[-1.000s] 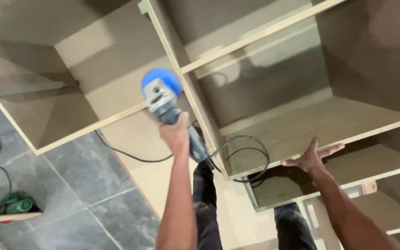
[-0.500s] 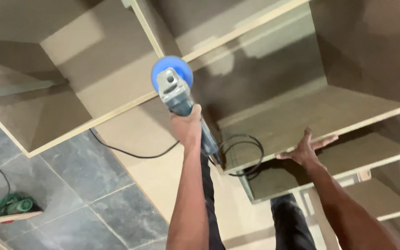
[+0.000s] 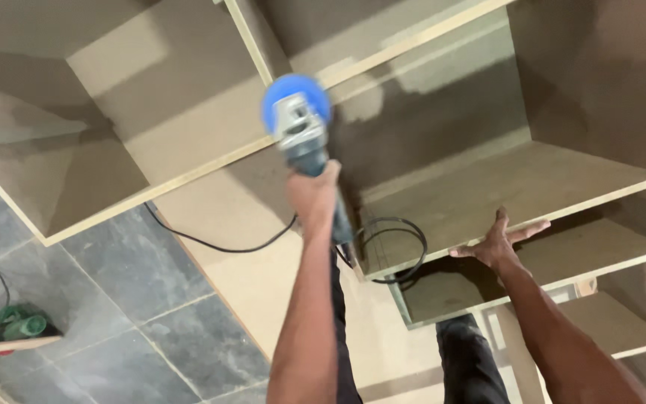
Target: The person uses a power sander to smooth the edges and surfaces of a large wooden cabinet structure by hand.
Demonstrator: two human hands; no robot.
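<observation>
While leaning over an unfinished cabinet (image 3: 188, 176) lying on the tiled floor (image 3: 114, 299), grips a sander (image 3: 302, 138) in the left hand (image 3: 312, 196), fingers closed tight round the body, blue disc (image 3: 297, 101) out front and blurred. Holds the disc over the pale front edge of a divider, where two compartments meet; cannot tell whether touching the wood or just above it. Braces with the right hand (image 3: 499, 243), open and flat, fingers spread, on the front edge of a shelf at lower right, holding nothing. Trails a black cable (image 3: 218, 243) from the tool's tail across a bare panel, with a loop inside a compartment near the knees. Shows a green tool (image 3: 15, 325) on the floor at far left, well apart. Looks to be mid-pass, sanding the edging. Next calls, by this reading, for a disc laid flat on the narrow edge, a steady run along it, the cable loop clear of the disc, and a planted bracing hand.
</observation>
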